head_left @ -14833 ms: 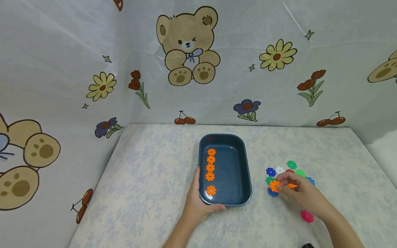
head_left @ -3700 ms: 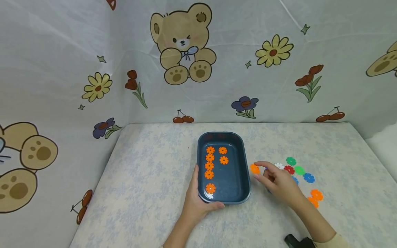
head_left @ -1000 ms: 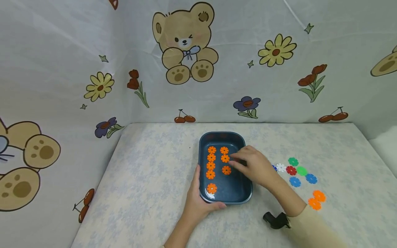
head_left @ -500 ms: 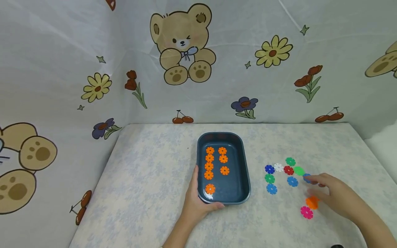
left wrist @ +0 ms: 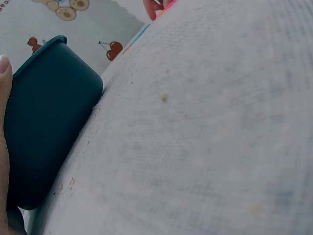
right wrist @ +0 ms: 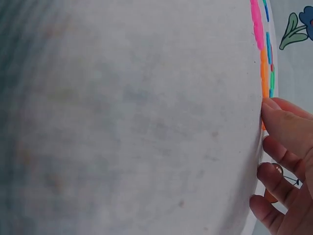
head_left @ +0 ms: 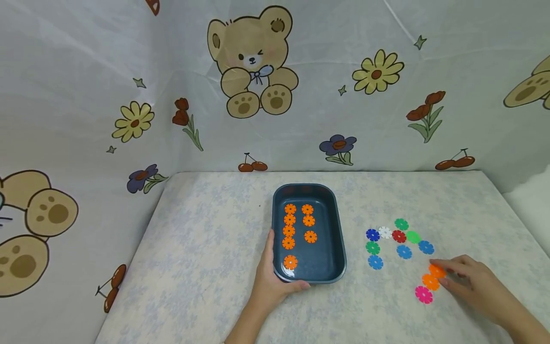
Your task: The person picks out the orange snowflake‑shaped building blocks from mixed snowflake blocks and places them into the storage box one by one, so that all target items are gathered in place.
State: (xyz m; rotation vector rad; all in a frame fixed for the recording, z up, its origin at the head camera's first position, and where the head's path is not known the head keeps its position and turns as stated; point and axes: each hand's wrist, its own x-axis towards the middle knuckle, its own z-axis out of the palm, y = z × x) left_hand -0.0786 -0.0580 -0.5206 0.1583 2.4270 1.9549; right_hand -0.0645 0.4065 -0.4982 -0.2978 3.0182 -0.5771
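The fingers point(head_left: 442, 268) of the right hand point(head_left: 477, 286) are lying loosely extended, their tips touching the farther of two orange discs point(head_left: 437, 271) near the counter's point(head_left: 206, 248) right front edge; no disc is being gripped. The nearer orange disc point(head_left: 430, 282) is sitting just beside it, with a pink disc point(head_left: 423, 295) just in front.

The left hand point(head_left: 275, 282) is holding the front left corner of the dark blue tray point(head_left: 339, 224), thumb along the front rim and fingers against the left wall. The left wrist view is confirming that contact at the tray's outer wall.

Change noted: one second ago the right hand was inside the tray beside a newly placed disc; it has since crossed to the right side of the counter. Eight orange discs are now lying in the tray point(head_left: 310, 236), in two columns.

Judgement: one placement is finished and the next pick-up is beginning; two orange discs are remaining outside.

The other coloured discs point(head_left: 398, 236) are lying clustered between the tray and the counter's right edge, untouched.
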